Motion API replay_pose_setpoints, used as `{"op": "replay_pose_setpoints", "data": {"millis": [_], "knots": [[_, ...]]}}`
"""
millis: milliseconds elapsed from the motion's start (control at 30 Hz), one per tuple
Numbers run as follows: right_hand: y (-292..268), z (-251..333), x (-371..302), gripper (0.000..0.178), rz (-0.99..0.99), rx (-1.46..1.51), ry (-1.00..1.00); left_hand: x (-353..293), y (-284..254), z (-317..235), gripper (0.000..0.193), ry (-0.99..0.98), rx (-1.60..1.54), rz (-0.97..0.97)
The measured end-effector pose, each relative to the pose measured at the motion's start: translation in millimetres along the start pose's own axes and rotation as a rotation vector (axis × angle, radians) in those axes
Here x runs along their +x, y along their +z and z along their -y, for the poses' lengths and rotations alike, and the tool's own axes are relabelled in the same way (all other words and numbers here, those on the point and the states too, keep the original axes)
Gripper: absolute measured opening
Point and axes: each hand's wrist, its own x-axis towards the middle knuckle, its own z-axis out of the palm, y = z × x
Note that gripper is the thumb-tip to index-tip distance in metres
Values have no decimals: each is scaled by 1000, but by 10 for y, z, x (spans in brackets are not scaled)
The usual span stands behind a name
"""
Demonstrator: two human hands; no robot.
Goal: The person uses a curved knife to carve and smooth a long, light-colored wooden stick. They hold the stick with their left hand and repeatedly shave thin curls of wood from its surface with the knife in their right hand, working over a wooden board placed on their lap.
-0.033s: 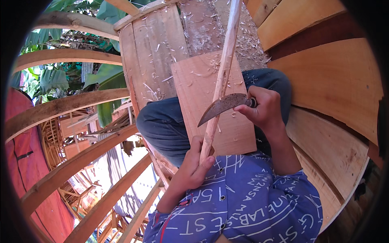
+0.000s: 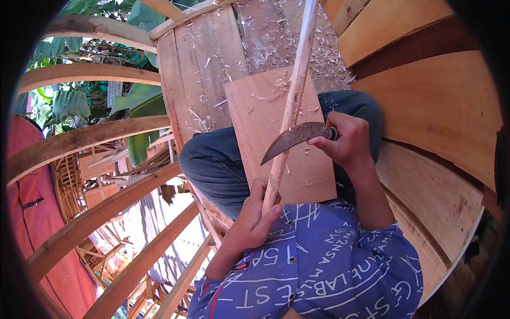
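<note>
Pale wooden in the head view, your stick (image 2: 292, 103) slants over the board (image 2: 311, 181) across your legs (image 2: 210, 159). It should handle stiff and fairly light, best held near its lower end, where your left hand (image 2: 255, 223) wraps it. Your right hand (image 2: 346, 141) grips the curved knife (image 2: 292, 141), hiding most of its handle (image 2: 333, 134). The stick's far end is cut off; blade contact seems likely, but is hard to confirm.

Curved knife (image 2: 297, 136) and right hand (image 2: 348, 138) slightly farther right.
</note>
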Motion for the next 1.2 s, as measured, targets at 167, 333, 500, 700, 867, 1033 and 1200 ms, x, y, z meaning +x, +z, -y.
{"op": "replay_pose_setpoints", "data": {"millis": [167,333,500,700,867,1033,1200], "knots": [[-25,-33,23,70,-49,-35,39,-28,28,12,47,-23,47,-4],[-74,-184,84,69,-115,-83,71,-57,71,11,48,-63,2,39],[-136,-191,104,68,-126,-76,104,-76,113,27,48,-49,23,34],[-131,-198,164,68,-169,-103,76,-58,174,-24,51,-21,-28,33],[-72,-113,149,65,-46,-55,173,-58,50,-37,43,-25,6,22],[3,153,16,49,22,72,3,40,-193,-132,47,-17,17,60],[-125,-322,325,49,-192,372,315,21,-290,-182,46,75,54,105]]}}
